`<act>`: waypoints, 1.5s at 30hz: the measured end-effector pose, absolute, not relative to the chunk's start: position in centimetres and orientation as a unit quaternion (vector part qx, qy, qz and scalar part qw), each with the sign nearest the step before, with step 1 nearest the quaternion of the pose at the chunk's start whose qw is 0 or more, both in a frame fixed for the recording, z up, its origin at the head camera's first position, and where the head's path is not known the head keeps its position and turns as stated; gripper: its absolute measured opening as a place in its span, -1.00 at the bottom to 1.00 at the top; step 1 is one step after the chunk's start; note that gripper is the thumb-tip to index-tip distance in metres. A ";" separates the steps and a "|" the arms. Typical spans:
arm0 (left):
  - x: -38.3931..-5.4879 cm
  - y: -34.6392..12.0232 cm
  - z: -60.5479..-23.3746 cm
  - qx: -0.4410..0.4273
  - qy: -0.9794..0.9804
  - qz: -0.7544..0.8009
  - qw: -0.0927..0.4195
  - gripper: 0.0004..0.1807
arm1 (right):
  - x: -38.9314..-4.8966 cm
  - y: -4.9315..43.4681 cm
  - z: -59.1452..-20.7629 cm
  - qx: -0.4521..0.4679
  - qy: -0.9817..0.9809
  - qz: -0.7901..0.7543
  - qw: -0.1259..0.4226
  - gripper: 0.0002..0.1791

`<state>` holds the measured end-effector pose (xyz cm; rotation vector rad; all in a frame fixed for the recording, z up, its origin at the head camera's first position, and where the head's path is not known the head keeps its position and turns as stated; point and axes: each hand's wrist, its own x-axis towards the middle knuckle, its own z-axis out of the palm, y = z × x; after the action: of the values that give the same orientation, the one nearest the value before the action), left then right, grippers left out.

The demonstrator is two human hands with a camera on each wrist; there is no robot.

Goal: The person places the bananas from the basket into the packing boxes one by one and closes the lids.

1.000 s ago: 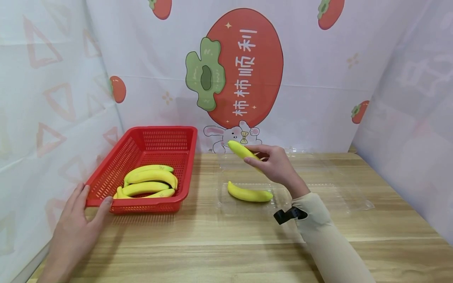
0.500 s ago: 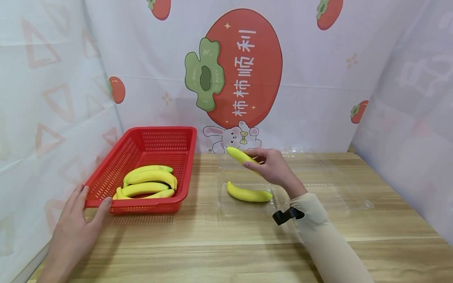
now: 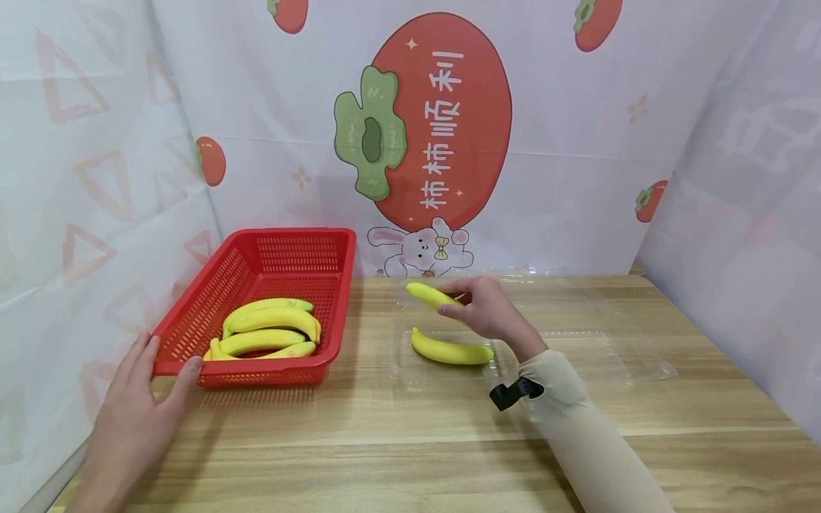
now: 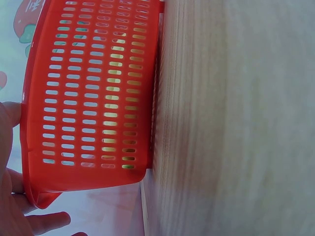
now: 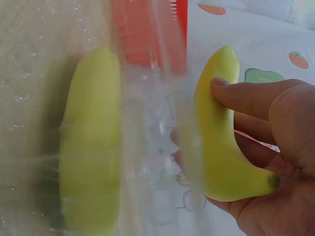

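Note:
My left hand (image 3: 137,399) holds the near left corner of a red plastic basket (image 3: 336,299), with the thumb at the front rim and the fingers along the left side. Several yellow bananas (image 3: 274,320) lie at the basket's near end. In my right hand (image 3: 484,306) a banana (image 3: 425,293) is pinched between thumb and fingers, low over the far side of a clear plastic container (image 3: 410,377). The right wrist view shows this banana (image 5: 216,142) curving toward the palm. Another banana (image 3: 452,350) lies in the container's near part, below the hand.
The clear container's other half (image 3: 616,356) spreads to the right over the wooden table (image 3: 333,456). A printed cloth (image 3: 577,192) stands behind the table, and further cloth walls (image 3: 58,235) close in the sides. A black strap (image 3: 516,392) sits on the right wrist.
My right hand has come down with the banana, closer to the container and slightly left. The left hand and the basket stay in place.

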<state>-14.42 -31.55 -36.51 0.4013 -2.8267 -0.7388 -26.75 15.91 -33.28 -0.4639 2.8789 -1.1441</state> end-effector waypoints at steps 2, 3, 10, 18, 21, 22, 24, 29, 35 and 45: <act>-14.4 -31.5 -36.5 0.135 -0.954 -0.250 0.095 0.09 | -26.8 15.8 -33.4 -0.148 0.923 -0.354 0.011 -0.59; -14.4 -31.5 -36.5 0.136 -0.954 -0.250 0.095 0.09 | -26.8 15.7 -33.6 -0.147 0.926 -0.348 0.014 -0.59; -14.5 -31.5 -36.5 0.138 -0.954 -0.250 0.094 0.09 | -27.0 15.5 -34.3 -0.151 0.942 -0.298 0.026 -0.62; -14.5 -31.5 -36.5 0.144 -0.953 -0.252 0.091 0.10 | -27.0 15.5 -34.9 -0.169 0.945 -0.280 0.033 -0.71; -14.5 -31.5 -36.5 0.144 -0.953 -0.251 0.092 0.09 | -27.1 15.4 -35.1 -0.164 0.948 -0.268 0.039 -0.68; -14.5 -31.5 -36.5 0.143 -0.953 -0.250 0.092 0.09 | -27.1 15.4 -35.1 -0.163 0.950 -0.263 0.041 -0.68; -14.5 -31.4 -36.4 0.143 -0.953 -0.250 0.093 0.09 | -27.2 15.4 -35.3 -0.163 0.953 -0.251 0.047 -0.66; -14.5 -31.4 -36.5 0.147 -0.953 -0.251 0.091 0.10 | -27.1 15.3 -35.5 -0.161 0.958 -0.230 0.057 -0.66; -14.6 -31.4 -36.5 0.151 -0.952 -0.251 0.088 0.10 | -27.1 15.1 -35.7 -0.159 0.962 -0.216 0.056 -0.67; -14.5 -31.4 -36.5 0.148 -0.953 -0.250 0.088 0.10 | -27.1 15.0 -35.9 -0.148 0.961 -0.225 0.065 -0.66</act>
<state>-14.55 -31.43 -36.53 0.4397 -2.8361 -0.7431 -27.06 14.97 -35.92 -0.4461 2.9002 -0.6777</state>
